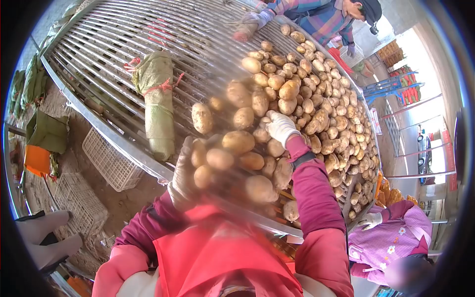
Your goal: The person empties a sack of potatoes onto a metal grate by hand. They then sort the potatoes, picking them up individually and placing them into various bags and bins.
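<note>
picking over loose potatoes [289,90] on the slatted metal counter [109,64] looks the step in hand. the right hand [282,128] curls onto some, the left hand [180,175] cups beside others; whether either grip pinches any, one cannot tell. the next move seems to call for wrapped fingers.

We can't read any words, numbers, labels or signs here.
</note>
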A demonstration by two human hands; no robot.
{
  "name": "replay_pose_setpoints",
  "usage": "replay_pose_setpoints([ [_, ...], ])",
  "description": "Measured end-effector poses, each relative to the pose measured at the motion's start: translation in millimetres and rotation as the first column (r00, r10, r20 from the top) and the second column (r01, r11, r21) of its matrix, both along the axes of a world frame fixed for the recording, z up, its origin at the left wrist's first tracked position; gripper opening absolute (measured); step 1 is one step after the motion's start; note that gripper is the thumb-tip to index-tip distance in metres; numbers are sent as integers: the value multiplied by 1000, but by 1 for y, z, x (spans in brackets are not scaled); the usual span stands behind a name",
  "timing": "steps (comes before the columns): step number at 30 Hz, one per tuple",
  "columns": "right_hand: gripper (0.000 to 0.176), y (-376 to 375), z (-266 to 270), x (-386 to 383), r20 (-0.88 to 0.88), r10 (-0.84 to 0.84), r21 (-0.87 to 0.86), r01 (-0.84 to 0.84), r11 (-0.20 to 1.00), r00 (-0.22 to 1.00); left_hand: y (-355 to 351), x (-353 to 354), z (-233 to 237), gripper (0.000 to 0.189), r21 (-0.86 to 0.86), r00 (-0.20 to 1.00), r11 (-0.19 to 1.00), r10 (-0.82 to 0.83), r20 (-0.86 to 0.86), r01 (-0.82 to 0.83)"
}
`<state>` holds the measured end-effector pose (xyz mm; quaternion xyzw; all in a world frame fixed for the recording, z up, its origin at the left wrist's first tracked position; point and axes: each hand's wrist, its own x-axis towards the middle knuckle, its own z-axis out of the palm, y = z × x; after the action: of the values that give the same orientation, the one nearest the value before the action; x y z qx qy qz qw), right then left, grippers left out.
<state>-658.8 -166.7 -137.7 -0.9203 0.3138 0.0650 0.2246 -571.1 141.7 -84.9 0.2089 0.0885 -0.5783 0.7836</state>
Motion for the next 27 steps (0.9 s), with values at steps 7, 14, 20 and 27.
replay_pose_setpoints([
  [7, 29, 58, 59, -26, 261, -571, 956, -124, 268, 779, 2, 1, -3, 66, -49, 997, 996, -80, 20, 81],
  [14, 33, 133, 70, -20, 519, -237, 741, -294, 603, 821, -2, -5, -4, 68, 11, 985, 996, -90, 149, 89],
  [20, 31, 114, 74, -11, 568, -40, 493, -302, 816, 822, 3, -4, -11, 63, -39, 998, 997, -65, -24, 64],
  [27, 40, -21, 9, 51, -35, 31, -442, -43, 896, 999, 0, -10, 25, 62, 30, 1000, 999, -26, -1, 26],
])
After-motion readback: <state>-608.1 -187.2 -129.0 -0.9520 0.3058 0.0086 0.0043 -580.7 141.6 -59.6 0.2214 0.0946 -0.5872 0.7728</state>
